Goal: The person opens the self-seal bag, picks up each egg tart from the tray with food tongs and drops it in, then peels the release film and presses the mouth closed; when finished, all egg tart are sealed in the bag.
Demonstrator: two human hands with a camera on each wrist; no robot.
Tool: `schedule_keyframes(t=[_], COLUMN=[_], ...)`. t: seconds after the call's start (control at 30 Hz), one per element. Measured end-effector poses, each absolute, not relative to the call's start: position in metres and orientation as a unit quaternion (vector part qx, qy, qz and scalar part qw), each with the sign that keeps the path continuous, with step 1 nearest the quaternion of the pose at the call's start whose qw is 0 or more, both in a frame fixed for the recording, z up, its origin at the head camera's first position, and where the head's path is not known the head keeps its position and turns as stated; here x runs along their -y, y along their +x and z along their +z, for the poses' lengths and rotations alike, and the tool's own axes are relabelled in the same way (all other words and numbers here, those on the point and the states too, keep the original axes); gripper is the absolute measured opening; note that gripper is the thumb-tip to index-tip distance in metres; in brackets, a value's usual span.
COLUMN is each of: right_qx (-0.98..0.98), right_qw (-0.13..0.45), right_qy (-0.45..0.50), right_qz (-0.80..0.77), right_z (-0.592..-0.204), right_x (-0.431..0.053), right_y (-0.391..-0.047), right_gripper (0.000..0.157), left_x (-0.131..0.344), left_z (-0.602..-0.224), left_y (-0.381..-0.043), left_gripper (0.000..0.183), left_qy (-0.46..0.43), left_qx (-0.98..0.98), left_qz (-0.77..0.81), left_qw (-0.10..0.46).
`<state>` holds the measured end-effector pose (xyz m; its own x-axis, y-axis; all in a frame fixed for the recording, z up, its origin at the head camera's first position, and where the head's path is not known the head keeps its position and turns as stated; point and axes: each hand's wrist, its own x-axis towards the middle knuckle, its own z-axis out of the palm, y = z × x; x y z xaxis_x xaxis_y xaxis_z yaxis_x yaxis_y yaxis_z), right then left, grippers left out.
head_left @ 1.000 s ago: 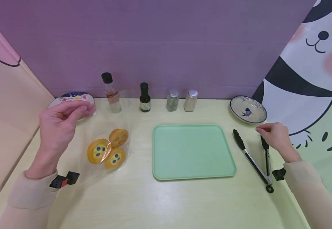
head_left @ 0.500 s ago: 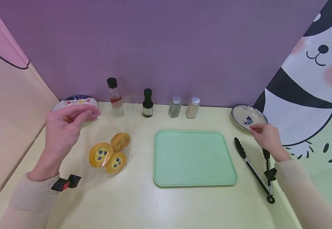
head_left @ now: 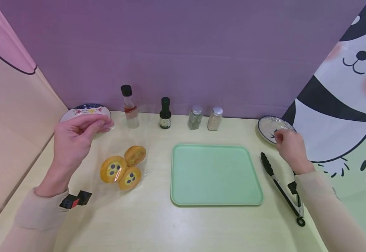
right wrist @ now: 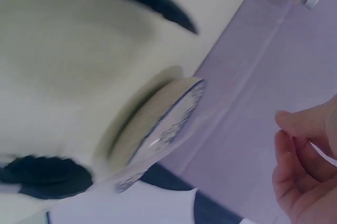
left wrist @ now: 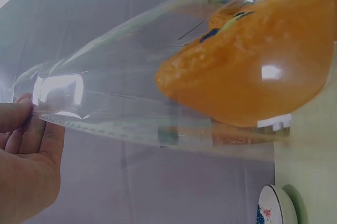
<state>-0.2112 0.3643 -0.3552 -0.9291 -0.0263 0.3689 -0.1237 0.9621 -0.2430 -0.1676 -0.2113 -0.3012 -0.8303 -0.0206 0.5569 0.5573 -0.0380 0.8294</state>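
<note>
My left hand (head_left: 75, 140) pinches the top edge of a clear plastic bag (left wrist: 121, 87) and holds it up at the left. Several round golden pastries (head_left: 112, 169) with dark dots sit low in the bag. At the right, my right hand (head_left: 293, 148) is over the near edge of a blue-rimmed patterned dish (head_left: 268, 129). Its thumb and curled fingertips nearly meet. A faint see-through streak crosses in front of the dish in the right wrist view; whether the fingers hold it, I cannot tell. Black-tipped tongs (head_left: 280, 189) lie spread open below that hand, partly hidden by the forearm.
A pale green tray (head_left: 215, 175) lies mid-table. Along the back stand a black-capped clear bottle (head_left: 131, 113), a small dark bottle (head_left: 165, 113) and two shaker jars (head_left: 195, 118). A flowered bowl (head_left: 75, 113) sits behind my left hand.
My right hand has gone from above the tongs' tip up and left to the dish. The left hand keeps the bag in nearly the same place. The view has shifted slightly.
</note>
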Motion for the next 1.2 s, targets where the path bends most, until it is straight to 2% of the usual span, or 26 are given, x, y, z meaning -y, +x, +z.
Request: schedule_keyframes(t=[0.1,0.27,0.57,0.77,0.97,1.2], right_qx=[0.963,0.956,0.930,0.906,0.885,0.834], right_qw=[0.226,0.236,0.148,0.055,-0.005,-0.064], right_qy=[0.066,0.099,0.147,0.174,0.165,0.153], right_qz=[0.129,0.147,0.303,0.382,0.435,0.526], right_z=[-0.353,-0.349,-0.348,-0.357,-0.367,-0.371], right_x=[-0.347,-0.303,-0.211,-0.151,-0.109,-0.070], right_y=[-0.216,-0.229,-0.255,-0.266,-0.276,-0.280], right_gripper=[0.008,0.019,0.018,0.024,0.033,0.034], left_x=[0.211,0.211,0.210,0.209,0.208,0.207], left_z=[-0.302,-0.301,-0.302,-0.303,-0.303,-0.302], left_y=[-0.167,-0.167,-0.171,-0.170,-0.169,-0.170], left_gripper=[0.020,0.020,0.020,0.020,0.019,0.019], left_qy=[-0.209,-0.210,-0.218,-0.224,-0.217,-0.221], left_qx=[0.653,0.654,0.657,0.651,0.659,0.656], left_qz=[-0.698,-0.695,-0.689,-0.695,-0.691,-0.694], left_qw=[0.208,0.211,0.215,0.208,0.204,0.201])
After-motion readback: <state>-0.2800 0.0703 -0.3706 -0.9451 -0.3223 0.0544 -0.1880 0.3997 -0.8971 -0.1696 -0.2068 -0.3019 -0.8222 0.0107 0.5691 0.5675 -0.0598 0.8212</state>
